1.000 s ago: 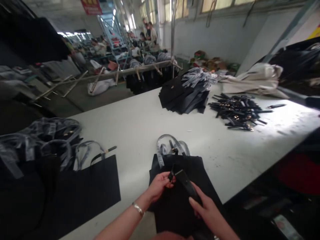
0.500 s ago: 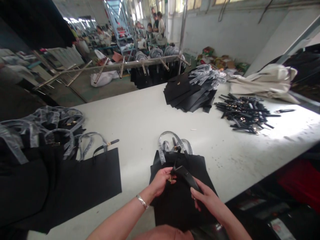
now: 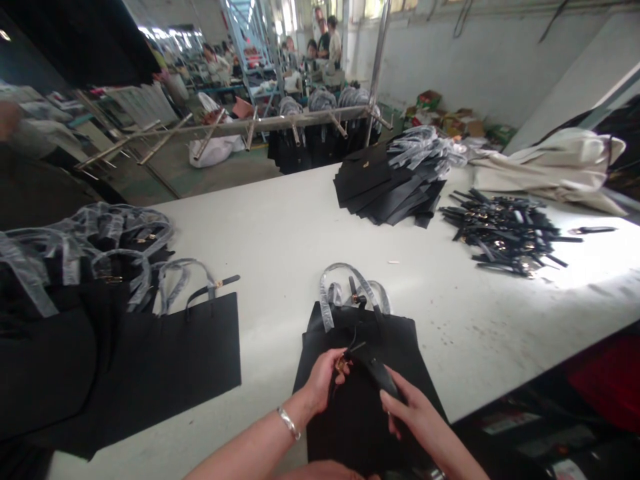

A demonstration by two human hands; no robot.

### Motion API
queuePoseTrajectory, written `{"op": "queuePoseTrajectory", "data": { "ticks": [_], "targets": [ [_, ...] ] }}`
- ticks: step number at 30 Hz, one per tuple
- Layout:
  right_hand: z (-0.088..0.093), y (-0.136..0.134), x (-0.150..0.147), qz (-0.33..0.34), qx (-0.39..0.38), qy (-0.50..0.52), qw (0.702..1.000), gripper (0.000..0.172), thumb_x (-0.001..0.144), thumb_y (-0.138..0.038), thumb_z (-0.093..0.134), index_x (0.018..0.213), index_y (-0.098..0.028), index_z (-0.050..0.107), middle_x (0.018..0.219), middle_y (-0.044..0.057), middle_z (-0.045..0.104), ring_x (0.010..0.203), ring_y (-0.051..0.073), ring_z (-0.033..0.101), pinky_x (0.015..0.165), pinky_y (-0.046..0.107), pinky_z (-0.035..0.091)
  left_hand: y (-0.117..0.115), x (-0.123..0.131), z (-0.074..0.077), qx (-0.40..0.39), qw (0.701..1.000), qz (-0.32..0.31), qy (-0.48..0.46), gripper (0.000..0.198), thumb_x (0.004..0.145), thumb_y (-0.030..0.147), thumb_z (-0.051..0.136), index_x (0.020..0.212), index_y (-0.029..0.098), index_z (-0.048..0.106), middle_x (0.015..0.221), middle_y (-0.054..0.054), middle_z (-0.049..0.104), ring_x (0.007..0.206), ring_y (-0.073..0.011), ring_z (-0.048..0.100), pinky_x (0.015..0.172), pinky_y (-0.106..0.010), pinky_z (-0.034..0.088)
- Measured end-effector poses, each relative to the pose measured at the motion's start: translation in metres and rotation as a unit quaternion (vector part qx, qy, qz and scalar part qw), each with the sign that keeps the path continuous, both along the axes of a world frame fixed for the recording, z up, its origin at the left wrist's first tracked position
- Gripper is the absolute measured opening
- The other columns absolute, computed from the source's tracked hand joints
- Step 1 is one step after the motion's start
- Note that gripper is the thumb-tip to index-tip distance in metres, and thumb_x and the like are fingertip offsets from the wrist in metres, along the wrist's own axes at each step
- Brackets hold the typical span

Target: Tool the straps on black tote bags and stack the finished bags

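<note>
- left hand (image 3: 320,381): comes in from lower left, fingers curled tight on the buckle end of a black strap (image 3: 376,371)
- right hand (image 3: 411,415): comes in from lower right, fingers in a narrow pinch on the strap's other end
- strap: held just above a black tote bag (image 3: 365,433), flat on a white work table (image 3: 280,230)
- film-wrapped bag handles (image 3: 345,293): at the bag's far edge

A long white counter (image 3: 280,227) runs across the middle of the frame, under bright light that pools at its right end. Beyond it, a metal rail (image 3: 250,125) on slanted legs crosses a grey concrete floor (image 3: 160,177). A pale wall (image 3: 465,60) fills the upper right, with cardboard boxes (image 3: 445,120) at its foot. Windows (image 3: 385,5) line the top edge, and ceiling lights (image 3: 160,31) glow at the upper left, above blue metal shelving (image 3: 255,47).
</note>
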State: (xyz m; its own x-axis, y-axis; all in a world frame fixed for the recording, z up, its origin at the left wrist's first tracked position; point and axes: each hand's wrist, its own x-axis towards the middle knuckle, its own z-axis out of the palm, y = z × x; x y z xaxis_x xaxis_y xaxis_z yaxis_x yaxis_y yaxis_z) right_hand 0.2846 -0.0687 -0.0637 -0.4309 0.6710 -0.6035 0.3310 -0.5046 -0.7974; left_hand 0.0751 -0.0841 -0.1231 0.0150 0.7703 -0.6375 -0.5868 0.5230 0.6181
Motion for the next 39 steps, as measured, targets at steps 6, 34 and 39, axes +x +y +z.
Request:
{"op": "queuePoseTrajectory", "data": {
  "ticks": [6, 34, 39],
  "targets": [
    [0.005, -0.001, 0.01, -0.036, 0.0, -0.025, 0.999, 0.09, 0.076, -0.059, 0.065, 0.148, -0.017, 0.03, 0.07, -0.003, 0.058, 0.051, 0.013, 0.053, 0.049, 0.027, 0.044, -0.003, 0.012, -0.004, 0.002, 1.0, 0.011, -0.013, 0.033, 0.061, 0.024, 0.078, 0.091, 0.012, 0.071, 0.076, -0.002, 0.062, 0.059, -0.0067, 0.046, 0.052, -0.02, 0.03],
    [-0.009, 0.008, 0.018, -0.117, 0.055, -0.075, 0.989, 0.095, 0.075, -0.064, 0.064, 0.148, -0.015, 0.029, 0.061, -0.004, 0.058, 0.055, 0.015, 0.053, 0.054, 0.029, 0.045, 0.018, -0.005, -0.005, 0.136, 0.81, -0.179, 0.542, 0.06, 0.072, 0.013, 0.06, 0.132, 0.011, 0.051, 0.123, -0.019, 0.06, 0.111, -0.0316, 0.057, 0.098, -0.042, 0.043],
    [-0.024, -0.004, 0.052, -0.177, 0.056, -0.105, 0.977, 0.107, 0.068, -0.073, 0.066, 0.146, -0.01, 0.029, 0.059, -0.003, 0.057, 0.055, 0.017, 0.053, 0.054, 0.031, 0.045, 0.058, -0.004, 0.009, 0.202, 0.662, -0.271, 0.669, 0.049, 0.081, 0.017, 0.057, 0.13, 0.009, 0.052, 0.126, -0.021, 0.055, 0.119, -0.0362, 0.048, 0.105, -0.05, 0.034]
  ]
}}
